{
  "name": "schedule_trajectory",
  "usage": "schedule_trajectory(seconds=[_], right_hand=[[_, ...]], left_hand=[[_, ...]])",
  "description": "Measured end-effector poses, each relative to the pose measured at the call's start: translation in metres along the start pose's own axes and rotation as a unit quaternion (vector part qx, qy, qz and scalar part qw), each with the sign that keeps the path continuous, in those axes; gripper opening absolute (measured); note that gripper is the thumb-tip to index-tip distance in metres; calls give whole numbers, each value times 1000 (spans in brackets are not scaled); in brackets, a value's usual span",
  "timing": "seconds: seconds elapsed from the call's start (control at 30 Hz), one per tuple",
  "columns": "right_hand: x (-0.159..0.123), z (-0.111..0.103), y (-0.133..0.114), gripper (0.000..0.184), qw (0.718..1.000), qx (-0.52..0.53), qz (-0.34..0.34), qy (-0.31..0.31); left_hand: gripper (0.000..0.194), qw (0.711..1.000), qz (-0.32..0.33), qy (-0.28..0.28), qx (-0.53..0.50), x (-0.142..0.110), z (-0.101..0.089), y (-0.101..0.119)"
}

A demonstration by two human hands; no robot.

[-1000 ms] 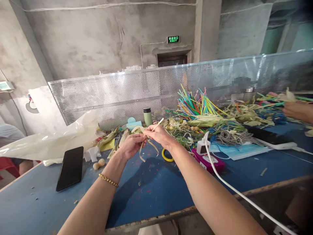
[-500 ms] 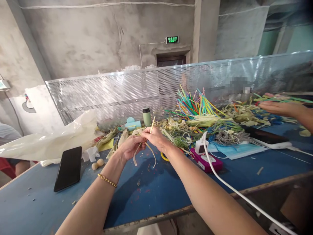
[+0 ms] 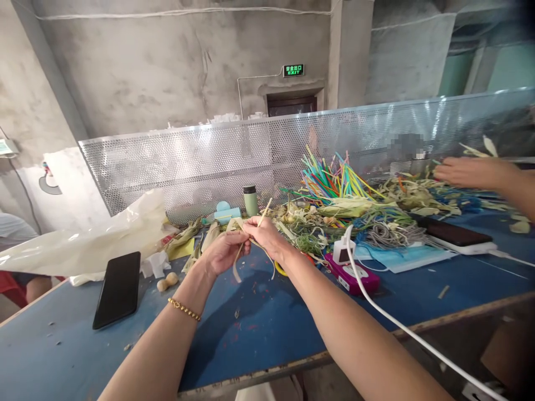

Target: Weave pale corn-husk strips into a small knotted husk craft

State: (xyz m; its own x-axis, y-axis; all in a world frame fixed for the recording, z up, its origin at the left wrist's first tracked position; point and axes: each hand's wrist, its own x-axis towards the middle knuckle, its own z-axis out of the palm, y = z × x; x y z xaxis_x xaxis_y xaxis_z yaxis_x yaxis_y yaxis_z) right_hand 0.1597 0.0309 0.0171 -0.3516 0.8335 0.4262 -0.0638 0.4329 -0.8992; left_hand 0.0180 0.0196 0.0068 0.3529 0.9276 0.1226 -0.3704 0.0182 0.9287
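Observation:
My left hand point(image 3: 227, 252) and my right hand point(image 3: 266, 234) meet above the blue table, fingers pinched together on thin strips of dried corn husk point(image 3: 237, 270). One pale strip points up past my right fingers. Two loose ends hang down below the hands, curling at their tips. The exact spot where the strips cross is covered by my fingers. Just beyond my hands lies a pile of husks point(image 3: 307, 220), and a green bottle with a black lid point(image 3: 251, 201) stands behind them.
A black phone point(image 3: 117, 289) and two small wooden beads point(image 3: 167, 282) lie left. To the right are a purple power bank point(image 3: 355, 275), a white cable point(image 3: 384, 320), a blue mask point(image 3: 413, 257) and colourful pipe cleaners point(image 3: 330, 175). Another person's hand point(image 3: 472, 171) reaches in at far right.
The hanging strip ends have swung slightly right, and the upright strip leans further right. My hands stay pinched together. The other person's hand at right has turned over, palm down.

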Motion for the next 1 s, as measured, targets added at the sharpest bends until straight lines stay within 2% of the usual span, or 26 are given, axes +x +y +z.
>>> schedule_trajectory(seconds=[0.1, 0.27, 0.47, 0.73, 1.0], right_hand=[[-5, -4, -11, 30, 998, 49, 37, -14], [-7, -14, -15, 31, 997, 30, 20, -67], [-2, -21, -12, 26, 1000, 30, 3, -8], [1, -13, -6, 21, 999, 35, -18, 27], [-2, -2, -1, 29, 996, 84, -25, -2]], left_hand=[[14, 999, 24, -14, 17, -2, 0, 3], [19, 998, 33, -29, 51, -4, -1, 3], [23, 997, 30, -25, 60, -4, -5, 4], [21, 997, 38, -26, 59, -5, -5, 4], [21, 995, 54, -23, 77, -3, -7, 4]])
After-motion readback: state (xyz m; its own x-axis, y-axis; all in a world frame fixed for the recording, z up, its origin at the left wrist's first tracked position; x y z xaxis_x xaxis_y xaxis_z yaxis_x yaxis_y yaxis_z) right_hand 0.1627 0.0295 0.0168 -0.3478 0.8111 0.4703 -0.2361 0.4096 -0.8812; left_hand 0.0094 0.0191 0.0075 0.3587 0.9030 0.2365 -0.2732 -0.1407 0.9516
